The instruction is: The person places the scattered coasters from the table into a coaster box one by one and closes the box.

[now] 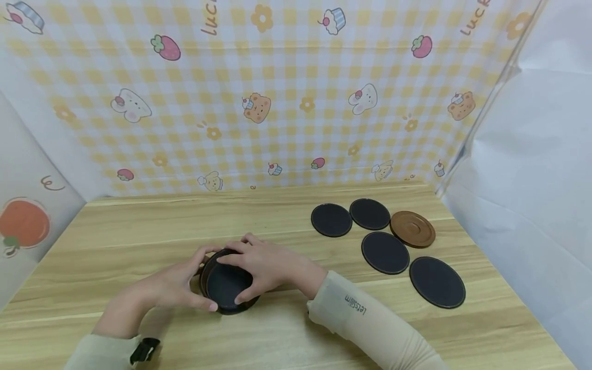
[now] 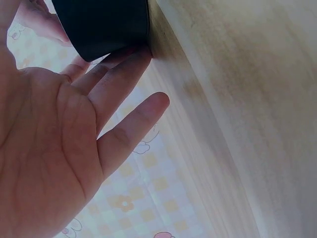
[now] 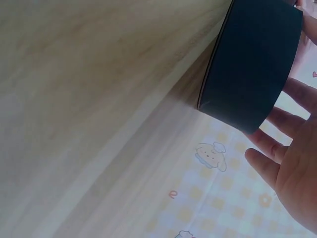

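A round black coaster holder (image 1: pixel 228 282) with a raised wall stands on the table between both hands in the head view. My left hand (image 1: pixel 178 285) holds it from the left, fingers at the far side and thumb at the near edge. From the right, my right hand (image 1: pixel 263 267) grips it across the top, with index finger and thumb at the rim. Both wrist views show its smooth dark outer wall (image 2: pixel 106 25) with fingertips against it. The palm of the left hand faces the camera in the left wrist view. Part of the holder's rim is hidden under the fingers.
To the right lie several flat black round coasters (image 1: pixel 385 252) and a brown round disc (image 1: pixel 412 229) with concentric rings. The wooden table (image 1: pixel 162 221) ends at a checked cloth backdrop (image 1: pixel 287 133), with a white sheet (image 1: pixel 522 169) along the right side.
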A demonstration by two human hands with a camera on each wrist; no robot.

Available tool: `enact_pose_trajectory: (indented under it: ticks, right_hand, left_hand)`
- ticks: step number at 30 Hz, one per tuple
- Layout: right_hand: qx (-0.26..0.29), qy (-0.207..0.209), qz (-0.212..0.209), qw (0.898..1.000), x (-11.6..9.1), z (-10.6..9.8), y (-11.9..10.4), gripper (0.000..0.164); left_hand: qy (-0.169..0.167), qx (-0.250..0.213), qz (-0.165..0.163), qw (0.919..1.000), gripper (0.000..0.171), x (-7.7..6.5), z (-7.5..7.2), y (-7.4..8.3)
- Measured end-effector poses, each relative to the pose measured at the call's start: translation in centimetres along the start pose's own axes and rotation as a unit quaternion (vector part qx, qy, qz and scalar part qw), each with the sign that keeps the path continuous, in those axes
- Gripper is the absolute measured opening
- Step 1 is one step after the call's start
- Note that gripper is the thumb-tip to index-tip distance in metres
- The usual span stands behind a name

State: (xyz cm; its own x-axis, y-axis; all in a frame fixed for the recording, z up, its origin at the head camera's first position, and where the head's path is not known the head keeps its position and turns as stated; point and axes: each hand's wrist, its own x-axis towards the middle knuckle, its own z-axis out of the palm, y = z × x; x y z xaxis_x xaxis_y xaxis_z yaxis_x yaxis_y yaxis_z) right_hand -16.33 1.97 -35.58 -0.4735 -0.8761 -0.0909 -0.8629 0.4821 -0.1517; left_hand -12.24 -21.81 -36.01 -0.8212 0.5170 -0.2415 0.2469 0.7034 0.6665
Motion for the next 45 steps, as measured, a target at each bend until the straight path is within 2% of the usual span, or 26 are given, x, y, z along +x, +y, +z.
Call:
enact_pose_trajectory:
  ticks: [15,24,37,45]
  right_hand:
    - [0.054,-0.017,0.01,0.998,-1.2,-0.1,1.2,0.085]
    - [0.074,-0.019,0.03,0.997,-2.1,-0.1,2.5,0.084]
    - [0.076,-0.017,0.077,0.994,-5.3,-0.2,5.1,0.082]
    - [0.057,-0.005,0.12,0.991,-7.6,0.1,6.9,0.078]
  left_hand:
    - [0.002,-0.012,0.016,0.9998,0.107,0.0,0.1,-0.1]
    - [0.009,-0.006,0.011,0.9999,0.105,-0.1,0.2,-0.2]
    - [0.015,0.003,-0.008,0.9999,0.108,-0.2,0.2,-0.1]
    - [0.018,0.0,0.007,0.9998,0.106,-0.1,0.3,-0.3]
